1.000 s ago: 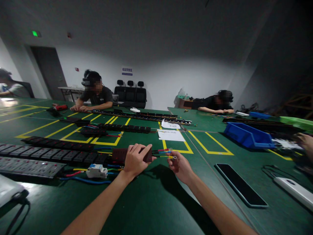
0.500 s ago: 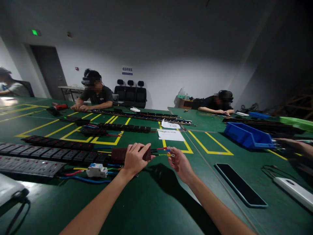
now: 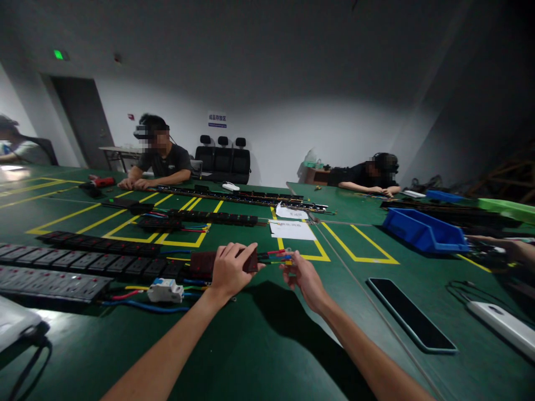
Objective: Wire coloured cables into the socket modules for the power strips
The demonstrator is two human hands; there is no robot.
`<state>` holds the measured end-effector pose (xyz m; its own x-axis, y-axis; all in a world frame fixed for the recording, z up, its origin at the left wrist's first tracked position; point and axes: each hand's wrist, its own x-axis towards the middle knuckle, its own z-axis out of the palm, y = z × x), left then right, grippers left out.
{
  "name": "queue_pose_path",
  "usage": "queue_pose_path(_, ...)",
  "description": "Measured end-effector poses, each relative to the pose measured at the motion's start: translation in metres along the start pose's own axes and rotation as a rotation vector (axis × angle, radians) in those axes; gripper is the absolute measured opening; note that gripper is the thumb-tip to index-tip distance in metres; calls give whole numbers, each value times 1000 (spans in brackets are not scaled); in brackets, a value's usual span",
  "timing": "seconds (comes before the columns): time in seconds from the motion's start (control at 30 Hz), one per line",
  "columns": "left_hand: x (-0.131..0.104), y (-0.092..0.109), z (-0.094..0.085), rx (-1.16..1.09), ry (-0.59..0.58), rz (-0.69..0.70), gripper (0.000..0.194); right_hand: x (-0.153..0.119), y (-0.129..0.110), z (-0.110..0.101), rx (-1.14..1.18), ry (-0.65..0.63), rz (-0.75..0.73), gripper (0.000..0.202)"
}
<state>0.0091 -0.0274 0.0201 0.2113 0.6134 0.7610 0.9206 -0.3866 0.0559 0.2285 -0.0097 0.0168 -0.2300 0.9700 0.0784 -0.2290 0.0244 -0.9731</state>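
My left hand [image 3: 234, 270] is wrapped over a dark reddish-brown block [image 3: 203, 264] at the right end of a long black power strip [image 3: 121, 266]. Out of the block's right side come short red, green and dark wires [image 3: 270, 256], tipped with coloured terminals [image 3: 288, 257]. The fingertips of my right hand [image 3: 304, 278] are closed on these terminals, its other fingers curled below. Nearer to me lies a grey socket strip [image 3: 54, 283] with thick blue, red and yellow wires. Beside those wires sits a white circuit breaker [image 3: 166, 290].
A phone [image 3: 412, 315] and a white device [image 3: 504, 326] with a cable lie at right. Beyond them is a blue bin [image 3: 424, 231], with another person's hand [image 3: 505, 248] beside it. Paper sheets [image 3: 292, 230] lie ahead. Co-workers [image 3: 163, 159] sit across the green table.
My right hand has turned slightly and its fingers have shifted around the wire terminals. My left hand stays on the block. The co-worker across at left has moved their head a little left.
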Motion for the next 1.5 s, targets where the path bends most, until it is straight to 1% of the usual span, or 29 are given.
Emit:
queue_pose_path(0.2,2,1,-2,2,-11,-6,50,-3,0,1,-37,-30,-16,65)
queue_pose_path(0.33,2,0,-2,-1,-14,-1,50,-2,5,-1,-30,-65,-30,64)
queue_pose_path(0.47,1,0,-2,-1,-14,10,50,2,11,-4,-34,-65,-48,65)
queue_pose_path(0.6,1,0,-2,4,-29,22,50,3,11,-5,-43,-68,-48,65)
queue_pose_path(0.83,2,-2,-1,-16,-30,14,51,-1,6,4,-12,-36,-39,65)
queue_pose_path(0.97,3,-1,-2,-20,-20,-5,50,0,7,4,20,26,-38,58)
queue_pose_path(1.07,4,0,-3,-24,-24,-9,50,1,8,-2,-34,72,-64,48)
queue_pose_path(1.17,3,1,-3,-22,-27,-8,50,3,8,-7,-137,75,-94,42)
queue_pose_path(1.37,3,0,-2,-12,-22,-15,49,1,10,-4,-280,46,-127,42)
queue_pose_path(1.5,2,1,-2,-6,-37,-13,49,0,13,-2,-391,59,-217,41)
